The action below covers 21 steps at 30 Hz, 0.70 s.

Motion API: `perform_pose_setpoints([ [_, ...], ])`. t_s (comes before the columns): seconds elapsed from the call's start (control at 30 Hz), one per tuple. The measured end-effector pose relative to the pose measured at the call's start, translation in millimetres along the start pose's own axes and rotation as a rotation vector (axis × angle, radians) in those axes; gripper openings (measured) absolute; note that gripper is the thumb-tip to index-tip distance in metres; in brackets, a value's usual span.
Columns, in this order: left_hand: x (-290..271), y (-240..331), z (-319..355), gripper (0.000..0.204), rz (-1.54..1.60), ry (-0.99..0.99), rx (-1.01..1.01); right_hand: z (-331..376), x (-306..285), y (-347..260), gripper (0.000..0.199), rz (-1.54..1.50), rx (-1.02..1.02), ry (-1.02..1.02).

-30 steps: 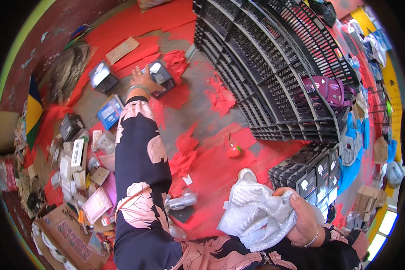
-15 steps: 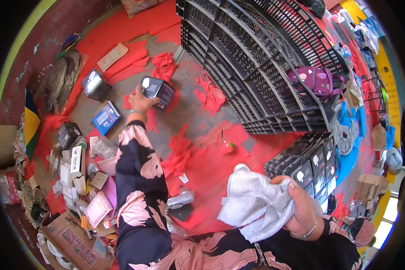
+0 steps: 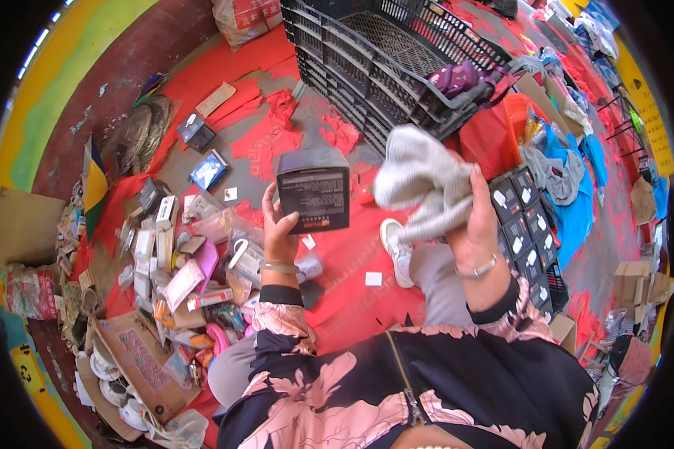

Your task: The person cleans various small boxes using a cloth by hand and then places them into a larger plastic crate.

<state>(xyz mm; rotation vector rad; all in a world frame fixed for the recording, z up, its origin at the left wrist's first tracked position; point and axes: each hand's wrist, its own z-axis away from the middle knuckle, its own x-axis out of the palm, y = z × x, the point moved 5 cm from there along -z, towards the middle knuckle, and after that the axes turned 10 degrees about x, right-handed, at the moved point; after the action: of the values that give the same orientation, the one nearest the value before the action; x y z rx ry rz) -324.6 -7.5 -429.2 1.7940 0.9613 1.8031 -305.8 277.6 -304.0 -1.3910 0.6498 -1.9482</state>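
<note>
My left hand (image 3: 278, 228) grips a black cardboard box (image 3: 314, 196) by its lower left side, lifted off the floor in front of me. Fine light print covers the face turned to me. To its right, my right hand (image 3: 478, 224) is closed on a pale grey cloth (image 3: 423, 179), bunched up and hanging over the fingers. A gap separates cloth and box. Beyond the left hand, another dark box (image 3: 195, 132) and a blue box (image 3: 209, 170) lie on the floor.
Stacked black plastic crates (image 3: 359, 67) stand ahead, with a purple bag (image 3: 457, 78) on their edge. Rows of black boxes (image 3: 528, 239) fill a low crate at my right. Mixed small packages (image 3: 180, 277) are heaped at left beside an open carton (image 3: 138, 367). Torn red sheeting (image 3: 352, 307) covers the floor.
My left hand has picked the black box up off the floor and brought it back toward me. My right hand has raised the cloth up and forward. The view has shifted.
</note>
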Motion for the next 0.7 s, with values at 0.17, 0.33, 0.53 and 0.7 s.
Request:
perform_pose_setpoints([
  [0.17, 62.0, 72.5, 101.4, 0.087, -0.055, -0.109, 0.045, 44.2, 33.7, -35.1, 0.061, -0.027, -0.203, -0.299],
  [0.33, 60.2, 126.3, 171.2, 0.09, -0.285, -0.193, 0.096, 124.0, 102.4, 2.4, 0.055, 0.747, -0.437, -1.132],
  [0.53, 79.3, 164.8, 211.2, 0.09, -0.177, -0.207, -0.015, 169.4, 160.9, 26.9, 0.034, 0.971, -0.481, -1.366],
  [0.7, 73.1, 158.3, 205.6, 0.077, -0.021, -0.226, 0.024, 124.8, 173.7, 39.6, 0.033, 1.072, -0.429, -1.214],
])
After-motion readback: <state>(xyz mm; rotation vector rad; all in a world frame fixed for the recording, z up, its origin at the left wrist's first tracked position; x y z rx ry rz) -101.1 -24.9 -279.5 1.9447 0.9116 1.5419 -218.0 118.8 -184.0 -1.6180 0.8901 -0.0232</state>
